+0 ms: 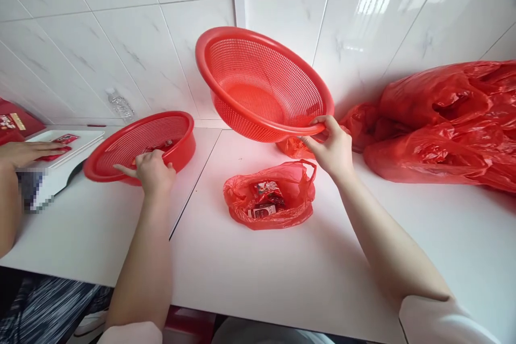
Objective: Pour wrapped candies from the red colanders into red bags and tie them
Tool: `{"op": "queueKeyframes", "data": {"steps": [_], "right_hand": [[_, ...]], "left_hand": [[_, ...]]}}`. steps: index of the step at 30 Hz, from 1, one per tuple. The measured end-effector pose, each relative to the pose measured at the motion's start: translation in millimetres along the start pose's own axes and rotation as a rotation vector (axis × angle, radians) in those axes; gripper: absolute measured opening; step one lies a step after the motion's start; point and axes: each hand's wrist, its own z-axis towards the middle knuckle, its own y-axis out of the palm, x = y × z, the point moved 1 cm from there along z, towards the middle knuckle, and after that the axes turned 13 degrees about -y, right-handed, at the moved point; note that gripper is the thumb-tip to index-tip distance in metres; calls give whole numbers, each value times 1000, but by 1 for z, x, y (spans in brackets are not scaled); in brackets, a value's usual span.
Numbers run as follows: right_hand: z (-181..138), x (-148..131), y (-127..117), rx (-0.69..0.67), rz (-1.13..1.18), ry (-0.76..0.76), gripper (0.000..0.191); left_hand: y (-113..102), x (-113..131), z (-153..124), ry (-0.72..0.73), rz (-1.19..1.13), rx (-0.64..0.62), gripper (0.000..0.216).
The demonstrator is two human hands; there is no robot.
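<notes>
My right hand [334, 150] pinches the near right rim of a red plastic colander [258, 86], holding it tilted above the table with its inside facing me; no items show in it. My left hand [155, 172] is closed over the near rim of a second red plastic basket [183, 142], which leans on the table at the left. Small red packets [166, 145] lie in that basket, partly hidden by my fingers. Below the colander, an open red plastic bag [237, 209] stands on the table, with a small box [262, 212] and shiny packets [269, 191] inside.
Several bulky red plastic bags [435, 129] are piled at the right against the tiled wall [282, 5]. At the far left, another person's hand [30, 153] rests by red packets on a white tray [86, 138]. A clear plastic item [120, 105] leans against the wall.
</notes>
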Motion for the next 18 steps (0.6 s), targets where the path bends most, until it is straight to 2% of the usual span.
{"op": "queueKeyframes", "data": {"steps": [4, 7, 12, 14, 16, 18], "right_hand": [[2, -3, -4, 20, 32, -34, 32], [3, -8, -7, 27, 53, -47, 32], [2, -14, -8, 30, 77, -43, 31], [1, -16, -3, 7, 124, -54, 30], [2, -21, 5, -39, 213, -76, 30], [2, -34, 17, -111, 339, -89, 31]], "left_hand": [[10, 9, -1, 204, 157, -125, 21], [20, 18, -9, 375, 166, -237, 17], [32, 31, -21, 467, 66, -359, 17], [36, 37, -24, 463, 7, -402, 16], [40, 42, -27, 392, -109, -472, 15], [42, 48, -33, 184, -340, -571, 17]]}}
